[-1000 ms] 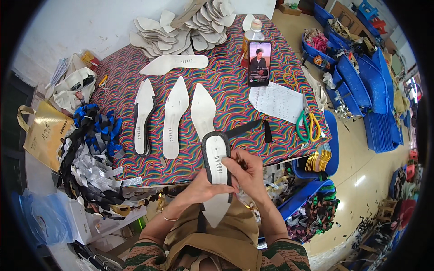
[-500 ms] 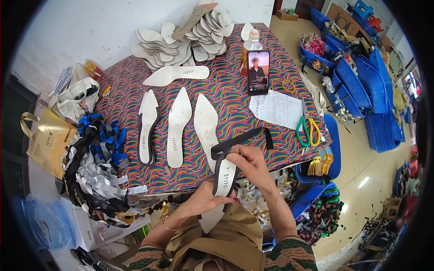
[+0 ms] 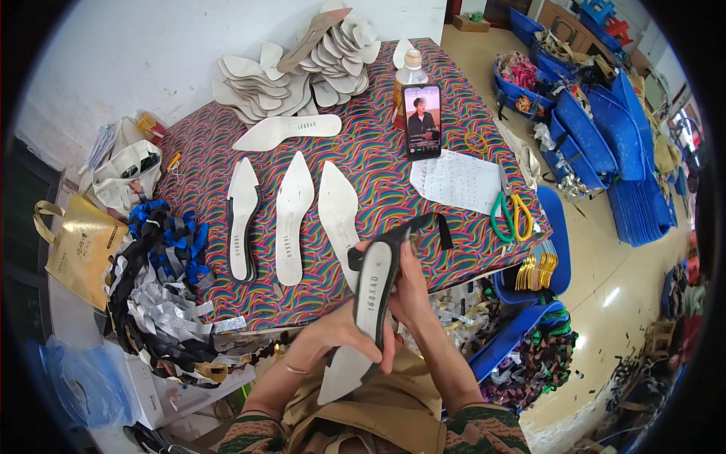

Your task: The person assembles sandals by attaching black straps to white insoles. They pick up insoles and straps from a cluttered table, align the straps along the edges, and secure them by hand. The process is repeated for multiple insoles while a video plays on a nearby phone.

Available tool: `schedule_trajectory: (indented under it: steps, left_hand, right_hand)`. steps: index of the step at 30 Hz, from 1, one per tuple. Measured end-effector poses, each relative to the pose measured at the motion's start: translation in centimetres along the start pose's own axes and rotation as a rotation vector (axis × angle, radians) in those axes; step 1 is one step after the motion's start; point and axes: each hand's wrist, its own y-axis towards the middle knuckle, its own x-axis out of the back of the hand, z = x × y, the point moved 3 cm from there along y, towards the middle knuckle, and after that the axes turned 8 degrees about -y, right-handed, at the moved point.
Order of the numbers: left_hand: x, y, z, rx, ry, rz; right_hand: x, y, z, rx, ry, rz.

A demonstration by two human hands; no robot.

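A white shoe insole (image 3: 369,291) with black edging round its heel is held over the table's front edge, its pointed toe toward me. My left hand (image 3: 342,333) grips its middle, thumb across the top. At the right side of the heel, my right hand (image 3: 409,286) has its fingers closed near the black strip (image 3: 412,227), which trails off to the right; the fingertips are partly hidden behind the insole. Beyond lie a stack of black-edged insoles (image 3: 243,200), a plain white insole (image 3: 296,193) and another insole (image 3: 337,198), its heel partly covered by my work.
On the patterned table are a heap of insoles (image 3: 261,87), one sideways insole (image 3: 291,130), a phone (image 3: 423,125), a bottle (image 3: 409,74), a paper sheet (image 3: 457,181) and scissors (image 3: 513,217). Strips (image 3: 155,295) hang at left; blue bins (image 3: 586,136) stand at right.
My right hand has gone from pinching the heel's top to its right side and underside. The insole sits higher, heel away from me, and my left thumb now lies across it.
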Motion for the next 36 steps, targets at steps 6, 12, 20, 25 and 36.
schedule_trajectory:
  steps: [6,12,20,25,36]
  left_hand:
    - [0.2,1.8,0.1,-0.332,-0.060,0.007]
    - [0.6,1.1,-0.3,-0.294,-0.181,-0.387]
    - [0.3,-0.3,-1.5,-0.306,0.322,-0.531]
    - [-0.3,-0.9,-2.2,-0.288,0.337,-0.462]
    - [-0.1,-4.0,-3.1,-0.055,0.364,-0.421]
  right_hand:
    - [1.8,3.2,-0.3,0.091,0.292,-0.102]
    - [2.0,2.5,1.3,0.307,-0.201,-0.035]
    - [2.0,1.3,1.2,0.330,-0.392,-0.037]
    - [2.1,1.1,1.4,0.187,-0.380,-0.014]
    - [1.9,0.2,0.3,0.186,-0.562,0.149]
